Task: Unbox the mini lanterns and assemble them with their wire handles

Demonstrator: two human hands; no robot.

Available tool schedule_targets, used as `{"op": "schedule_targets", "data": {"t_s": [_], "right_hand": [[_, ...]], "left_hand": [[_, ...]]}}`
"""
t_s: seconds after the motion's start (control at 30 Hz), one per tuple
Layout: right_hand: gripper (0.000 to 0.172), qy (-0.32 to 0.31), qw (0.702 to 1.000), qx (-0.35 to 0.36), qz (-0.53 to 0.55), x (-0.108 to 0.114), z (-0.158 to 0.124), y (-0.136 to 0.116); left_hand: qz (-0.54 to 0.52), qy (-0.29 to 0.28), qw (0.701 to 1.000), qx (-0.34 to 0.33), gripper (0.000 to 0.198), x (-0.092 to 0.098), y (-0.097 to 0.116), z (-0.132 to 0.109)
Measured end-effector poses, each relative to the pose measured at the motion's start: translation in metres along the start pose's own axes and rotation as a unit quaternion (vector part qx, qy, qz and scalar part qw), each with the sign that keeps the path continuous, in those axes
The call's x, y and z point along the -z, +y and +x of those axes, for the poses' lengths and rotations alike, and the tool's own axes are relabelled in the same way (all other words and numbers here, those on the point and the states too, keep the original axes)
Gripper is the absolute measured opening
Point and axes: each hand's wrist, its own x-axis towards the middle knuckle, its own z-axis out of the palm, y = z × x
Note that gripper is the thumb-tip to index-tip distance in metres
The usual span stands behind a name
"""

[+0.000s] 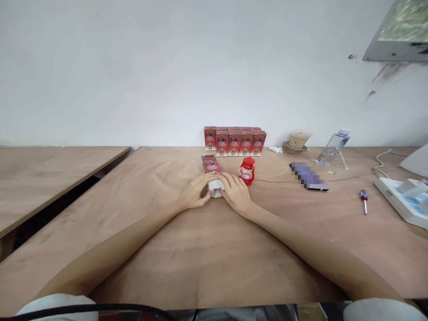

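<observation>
Holding a small carton (pixel 216 184) between two bare hands, the person leans in over the worktop (pixel 210 263), and I can see a white, hollow-looking end facing back toward the near edge while a red printed panel (pixel 211 164) stretches toward the far edge. It lies well in from both the near and left edges, short of the red boxes (pixel 234 142) lined up along the far edge. The left hand (pixel 195 192) and right hand (pixel 236 194) are closed on its two sides, fingers over the top, the left thumb low at the white end; how hard they press, I can't tell.

To do this well, I'd keep the pressure light and even from both sides, so the thin walls stay square and the folds don't crease. I'd also mind the red lantern (pixel 247 171) standing just beyond the right knuckles, which a careless swing could tip.

Both forearms slant inward from the near edge, elbows spread wide, making a peak at the carton. The backs of the hands face up, with the wrists low over the wood.
</observation>
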Motion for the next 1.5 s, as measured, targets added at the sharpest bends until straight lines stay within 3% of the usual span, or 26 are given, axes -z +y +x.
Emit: {"op": "schedule_targets", "data": {"t_s": [0.13, 0.23, 0.33, 0.5, 0.77, 0.9, 1.03, 1.13, 1.37, 1.5], "right_hand": [[0.037, 0.016, 0.999, 0.017, 0.025, -0.002, 0.002, -0.001], [0.039, 0.022, 0.999, 0.006, 0.028, -0.002, 0.000, -0.001], [0.040, 0.020, 0.999, -0.016, 0.021, -0.001, -0.001, -0.001], [0.039, 0.011, 0.999, -0.019, 0.045, -0.002, -0.001, 0.001], [0.048, -0.005, 0.987, 0.084, 0.140, -0.004, 0.000, 0.003], [0.051, -0.047, 0.983, 0.102, 0.146, -0.002, 0.001, 0.002], [0.035, -0.114, 0.980, 0.095, 0.136, -0.002, 0.002, 0.002], [0.034, -0.146, 0.975, 0.089, 0.141, -0.004, 0.002, 0.003], [0.043, -0.154, 0.969, 0.108, 0.161, -0.005, 0.001, 0.005], [0.044, -0.108, 0.977, 0.086, 0.161, 0.000, -0.001, 0.004]], "left_hand": [[0.002, 0.030, 1.000, 0.004, 0.053, -0.001, -0.001, -0.001], [0.026, 0.054, 0.997, 0.056, 0.059, 0.000, -0.002, -0.002], [0.044, 0.023, 0.994, 0.094, 0.059, 0.001, -0.004, -0.002], [0.083, -0.022, 0.993, 0.086, 0.051, 0.003, -0.003, -0.001], [0.091, 0.026, 0.988, 0.122, 0.038, 0.008, 0.003, 0.001], [0.082, -0.011, 0.985, 0.148, 0.041, 0.004, -0.002, 0.000], [0.090, -0.085, 0.981, 0.152, 0.039, -0.005, -0.010, -0.004], [0.103, -0.119, 0.976, 0.150, 0.038, -0.010, -0.014, -0.007], [0.127, -0.142, 0.970, 0.152, 0.027, -0.004, -0.010, 0.000], [0.136, -0.112, 0.965, 0.197, 0.025, -0.002, -0.005, 0.002]]}}
